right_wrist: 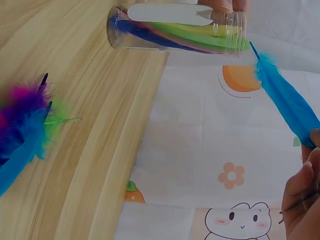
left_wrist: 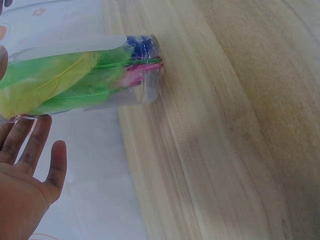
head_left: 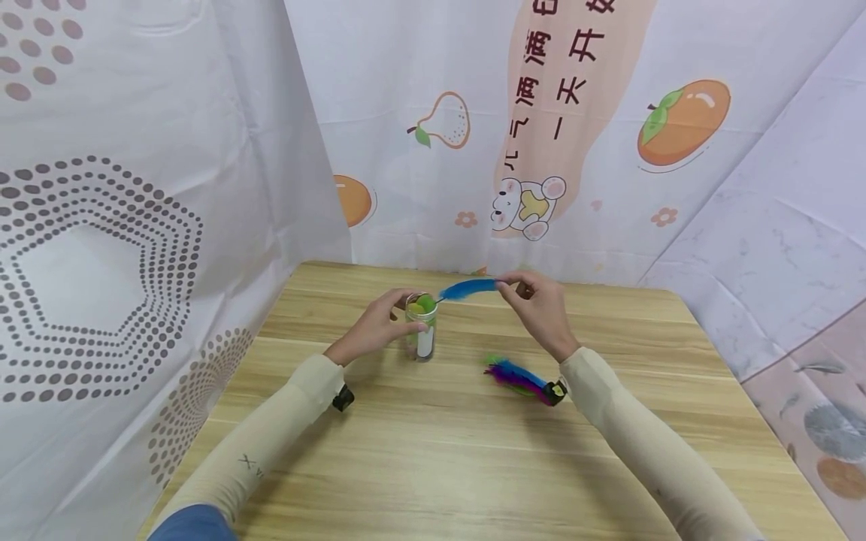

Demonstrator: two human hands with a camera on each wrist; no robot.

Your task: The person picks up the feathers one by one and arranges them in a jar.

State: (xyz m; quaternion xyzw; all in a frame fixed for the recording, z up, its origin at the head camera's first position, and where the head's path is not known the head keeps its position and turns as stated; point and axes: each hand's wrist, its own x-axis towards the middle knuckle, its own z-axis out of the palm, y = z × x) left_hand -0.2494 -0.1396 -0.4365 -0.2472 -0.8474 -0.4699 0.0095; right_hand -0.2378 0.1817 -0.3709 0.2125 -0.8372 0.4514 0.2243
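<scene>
A clear jar [head_left: 425, 343] with a white label stands on the table, held near its rim between the thumb and fingers of my left hand [head_left: 370, 327]. Green, yellow, pink and dark blue feathers [left_wrist: 65, 82] show through its wall. My right hand [head_left: 543, 309] pinches a blue feather [head_left: 468, 288] by its tip end. The bare quill of that feather points at the jar's mouth; in the right wrist view the quill end [right_wrist: 253, 47] is close beside the rim, and I cannot tell whether it touches.
A small pile of blue, purple and green feathers [head_left: 517, 378] lies on the wooden table [head_left: 433, 458], partly behind the right wrist's camera [head_left: 555, 392]. Printed curtains [head_left: 406, 210] hang beyond the table's far edge and along its left side.
</scene>
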